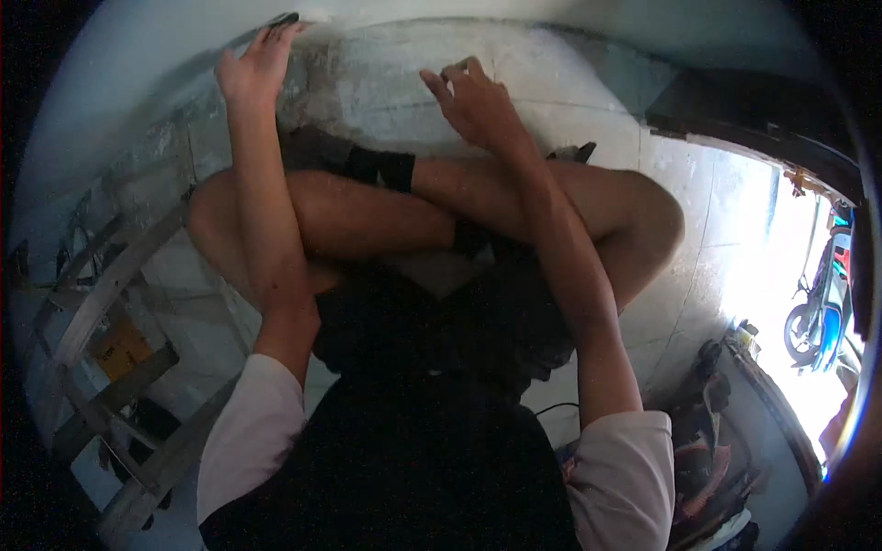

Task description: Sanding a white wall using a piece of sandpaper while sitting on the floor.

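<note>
My left hand (254, 73) reaches up to the base of the pale wall at the far left. Its bent fingers are closed at a small dark object (287, 18), too small to name, which lies against the wall. Nearer the middle, my right hand (478, 103) hangs above the worn tiled floor. Its fingers are loosely bent and apart, with nothing visible in them. Both forearms pass over my crossed bare legs (367, 219). Dark socks (397, 171) cover the ankles.
To the left stands a wooden ladder-like frame (124, 262), with a yellowish-brown thing (119, 347) behind it. A bright doorway opens on the right, where a blue motorcycle (831, 335) stands outside. Mixed clutter (707, 459) lies at the lower right. Stains mark the floor tiles (413, 69).
</note>
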A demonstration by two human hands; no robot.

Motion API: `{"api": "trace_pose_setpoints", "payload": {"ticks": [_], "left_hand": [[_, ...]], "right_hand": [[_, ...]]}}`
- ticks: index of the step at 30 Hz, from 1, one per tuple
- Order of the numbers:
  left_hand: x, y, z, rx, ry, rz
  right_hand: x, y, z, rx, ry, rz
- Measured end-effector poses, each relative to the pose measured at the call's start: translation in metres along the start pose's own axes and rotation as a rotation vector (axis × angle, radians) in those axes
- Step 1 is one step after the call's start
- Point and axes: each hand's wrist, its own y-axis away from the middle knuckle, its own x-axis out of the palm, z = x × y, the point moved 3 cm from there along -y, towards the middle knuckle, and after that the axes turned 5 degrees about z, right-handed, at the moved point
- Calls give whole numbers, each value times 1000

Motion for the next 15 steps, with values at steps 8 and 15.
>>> {"api": "trace_pose_setpoints", "payload": {"ticks": [8, 15], "left_hand": [[-8, -9, 11, -90, 146, 41], [20, 11, 13, -84, 79, -185]], "right_hand": [[-2, -4, 1, -2, -50, -65], [3, -6, -3, -33, -45, -59]]}}
